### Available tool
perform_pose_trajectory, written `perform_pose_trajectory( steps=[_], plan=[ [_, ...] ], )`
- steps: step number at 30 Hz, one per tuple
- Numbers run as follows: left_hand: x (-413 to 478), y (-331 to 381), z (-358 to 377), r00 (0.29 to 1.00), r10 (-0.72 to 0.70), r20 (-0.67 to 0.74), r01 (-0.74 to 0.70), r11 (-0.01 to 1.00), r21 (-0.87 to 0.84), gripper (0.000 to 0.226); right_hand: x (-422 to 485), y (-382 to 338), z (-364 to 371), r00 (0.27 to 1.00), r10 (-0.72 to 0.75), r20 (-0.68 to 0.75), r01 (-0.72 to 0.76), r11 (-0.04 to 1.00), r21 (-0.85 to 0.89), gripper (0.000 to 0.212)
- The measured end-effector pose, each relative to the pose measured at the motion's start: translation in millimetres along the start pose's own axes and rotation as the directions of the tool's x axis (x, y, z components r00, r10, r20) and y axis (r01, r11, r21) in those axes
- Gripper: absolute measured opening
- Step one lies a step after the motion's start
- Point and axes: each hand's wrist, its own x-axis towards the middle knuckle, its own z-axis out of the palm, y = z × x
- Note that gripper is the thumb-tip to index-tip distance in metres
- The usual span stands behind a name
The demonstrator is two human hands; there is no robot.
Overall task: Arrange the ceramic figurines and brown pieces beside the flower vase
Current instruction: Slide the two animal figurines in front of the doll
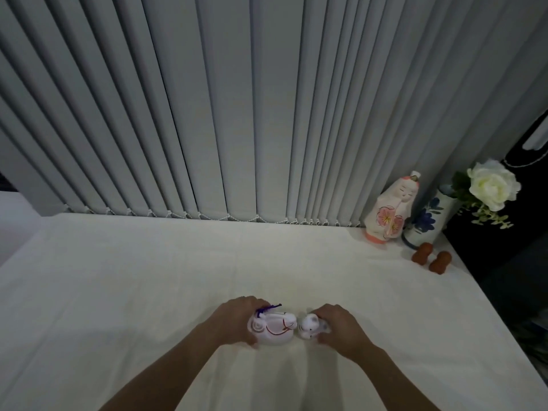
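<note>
Two bare hands work at the near middle of a table covered with a white cloth (148,277). The left hand (237,323) is curled over the back and near side of a white ceramic figurine with red lines and a purple cord (271,327), fingers over its far side and thumb at its near edge, so that it has the piece in its grasp. The right hand (338,327) is cupped in the same way around a smaller white cat figurine (310,326), fingers on the far side and thumb below. The two figurines sit on the cloth facing one another, nose to nose, touching or nearly so; whether either is lifted clear of the cloth cannot be told.

At the far right corner of the table stands the flower vase (427,221), white with a blue floral pattern, holding a white rose (492,183) with green leaves. Just to its left, close against it, stands a tall robed doll figurine (388,209), white with pink blossoms and a pink base, upright. In front of the vase lie two brown pieces (431,258), peanut-shaped, side by side and slightly apart. Vertical grey blinds (237,114) hang behind the table, and the hands and their figurines are well apart from the vase group
</note>
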Motion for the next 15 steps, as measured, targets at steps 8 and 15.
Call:
perform_pose_trajectory(
  steps=[8,15],
  plan=[
    [21.7,-7.1,-15.9,0.998,0.047,0.05,-0.044,0.997,-0.059,0.069,3.0,13.6,-13.2,1.0,-0.018,-0.009,0.018,1.0,0.02,0.042],
    [85.6,30.3,-43.5,0.989,0.138,0.056,-0.13,0.984,-0.124,0.068,-1.0,52.5,-65.9,0.987,0.097,-0.132,-0.08,0.989,0.125,0.037]
  ],
)
